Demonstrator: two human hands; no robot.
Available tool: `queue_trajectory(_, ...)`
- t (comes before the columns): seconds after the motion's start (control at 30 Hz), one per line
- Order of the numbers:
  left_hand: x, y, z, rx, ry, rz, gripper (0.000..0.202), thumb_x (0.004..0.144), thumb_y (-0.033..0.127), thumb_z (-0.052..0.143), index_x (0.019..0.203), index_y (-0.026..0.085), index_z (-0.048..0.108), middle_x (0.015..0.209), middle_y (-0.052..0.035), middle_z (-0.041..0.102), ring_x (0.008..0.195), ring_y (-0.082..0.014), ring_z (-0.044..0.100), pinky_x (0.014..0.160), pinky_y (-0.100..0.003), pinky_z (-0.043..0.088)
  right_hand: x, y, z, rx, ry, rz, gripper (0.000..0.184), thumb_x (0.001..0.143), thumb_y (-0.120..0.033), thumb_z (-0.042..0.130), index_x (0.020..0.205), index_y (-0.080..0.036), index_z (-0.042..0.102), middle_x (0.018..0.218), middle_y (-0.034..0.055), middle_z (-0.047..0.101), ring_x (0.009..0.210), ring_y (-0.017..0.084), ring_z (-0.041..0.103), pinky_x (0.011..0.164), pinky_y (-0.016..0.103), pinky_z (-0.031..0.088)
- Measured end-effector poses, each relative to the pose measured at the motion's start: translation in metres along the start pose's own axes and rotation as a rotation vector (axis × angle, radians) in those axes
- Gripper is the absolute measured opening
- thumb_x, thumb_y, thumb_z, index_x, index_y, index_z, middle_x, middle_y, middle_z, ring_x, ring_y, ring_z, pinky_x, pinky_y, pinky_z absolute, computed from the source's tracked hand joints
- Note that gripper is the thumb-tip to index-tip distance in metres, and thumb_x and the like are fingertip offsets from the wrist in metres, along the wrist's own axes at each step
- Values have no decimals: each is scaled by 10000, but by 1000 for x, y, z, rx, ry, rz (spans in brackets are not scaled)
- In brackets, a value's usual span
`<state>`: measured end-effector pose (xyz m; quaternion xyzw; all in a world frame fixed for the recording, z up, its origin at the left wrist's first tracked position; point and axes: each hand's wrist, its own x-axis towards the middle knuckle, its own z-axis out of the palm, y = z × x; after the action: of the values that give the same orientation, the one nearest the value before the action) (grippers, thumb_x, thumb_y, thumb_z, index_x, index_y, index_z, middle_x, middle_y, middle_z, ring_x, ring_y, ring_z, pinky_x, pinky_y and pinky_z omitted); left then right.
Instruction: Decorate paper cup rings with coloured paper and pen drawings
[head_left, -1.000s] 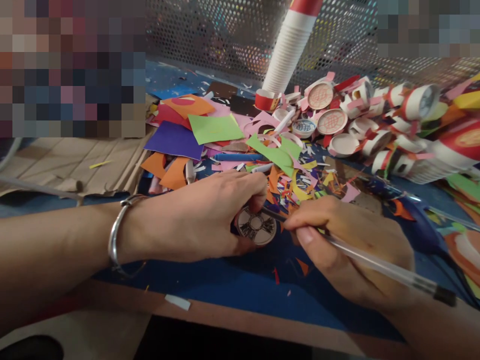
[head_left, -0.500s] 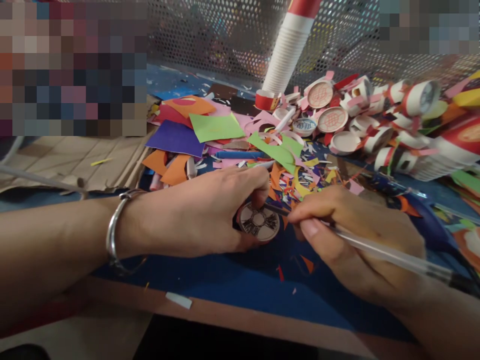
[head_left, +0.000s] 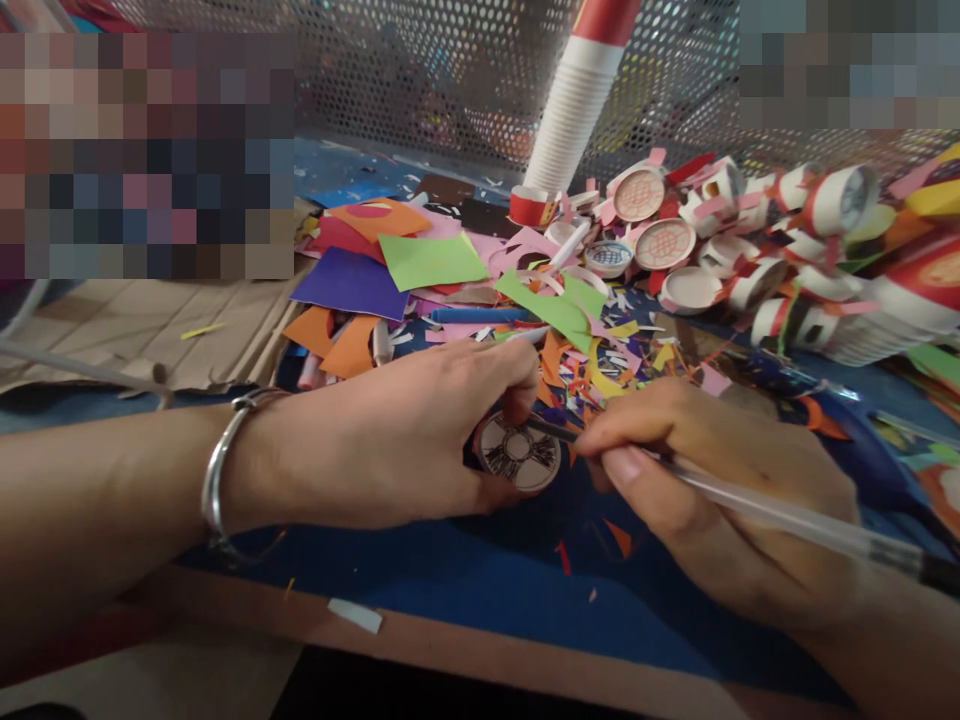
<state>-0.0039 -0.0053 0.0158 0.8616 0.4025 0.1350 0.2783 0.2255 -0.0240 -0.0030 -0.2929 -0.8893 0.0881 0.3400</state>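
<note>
Between the thumb and fingers of my left hand [head_left: 405, 430] is a small paper cup [head_left: 536, 468], its round white base facing up. Black ink wedges and a ring around the middle mark that base. The cup's sides are mostly hidden by my fingers and the angle. My right hand [head_left: 720, 490] is closed around a clear-barrelled pen [head_left: 787, 515], which slants down leftward. The dark pen tip meets the upper right of the base, close to my left fingers. A silver bangle [head_left: 217, 480] circles my left wrist.
Paper scraps [head_left: 435, 262] and tiny clippings are heaped behind my hands on the blue table [head_left: 480, 580]. Farther right lie several cut paper cups [head_left: 664, 245] with drawn bases. A tall cup stack [head_left: 574, 105] leans against the perforated metal panel [head_left: 420, 70]. Cardboard [head_left: 135, 320] lies left.
The pen tip has shifted slightly over the upper right of the cup's base. Both hands keep their grips, and the whole view has tilted slightly.
</note>
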Motion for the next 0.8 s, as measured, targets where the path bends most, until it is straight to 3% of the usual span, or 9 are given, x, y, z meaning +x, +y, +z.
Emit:
queue_trajectory(0.6,0,-2,1,-22,-31,0,252,807,316,710,928,236,503,883,18,647,727,-157,606,603,-278,430,1,0,-1,13,-6,3,178,924,-79,514,918,-212,632,760,-22,696,635,111,669,612,239,527)
queue_trajectory(0.8,1,-3,2,-23,6,34,285,818,332,737,923,232,491,865,35,625,691,-133,576,583,-264,422,1,1,-1,51,-8,-10,174,914,-71,523,905,-203,637,769,-24,705,641,94,668,609,224,514)
